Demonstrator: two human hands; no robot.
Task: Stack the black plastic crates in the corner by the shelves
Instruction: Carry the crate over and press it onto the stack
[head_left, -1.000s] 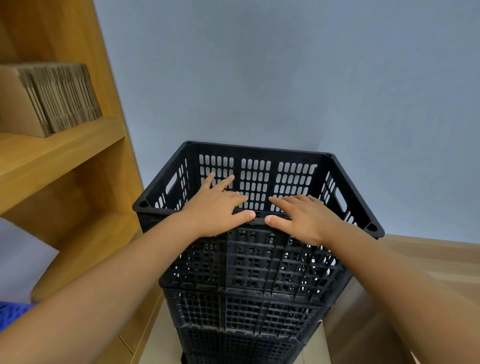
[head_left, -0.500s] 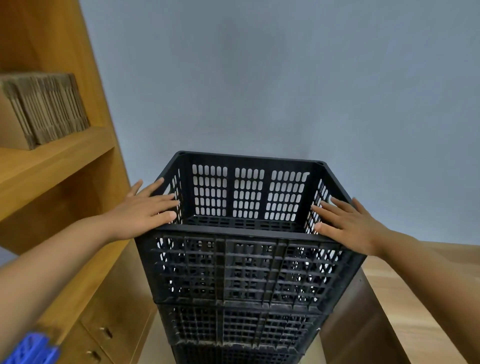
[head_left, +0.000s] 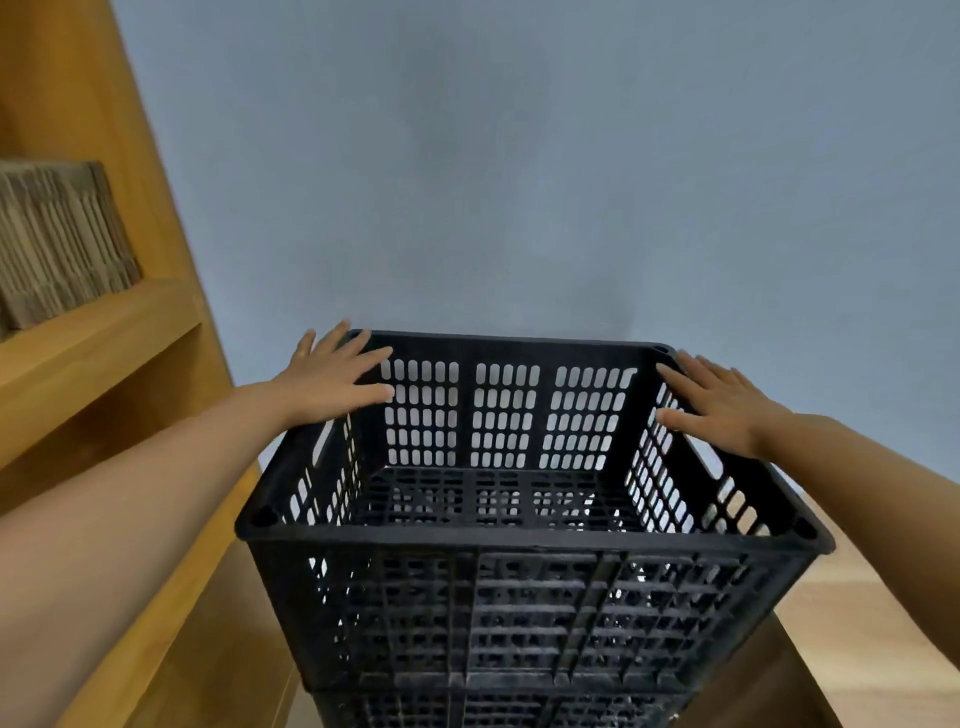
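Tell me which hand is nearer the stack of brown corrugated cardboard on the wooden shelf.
Left. The left hand rests flat on the black plastic crate's left rim, on the side toward the cardboard stack; the right hand lies on the opposite rim.

No readable text, label, brand, number or sign is showing anywhere in view. The crate (head_left: 519, 597) walls, the shelf (head_left: 93, 332) and the cardboard (head_left: 57, 244) edges are showing no print that can be made out.
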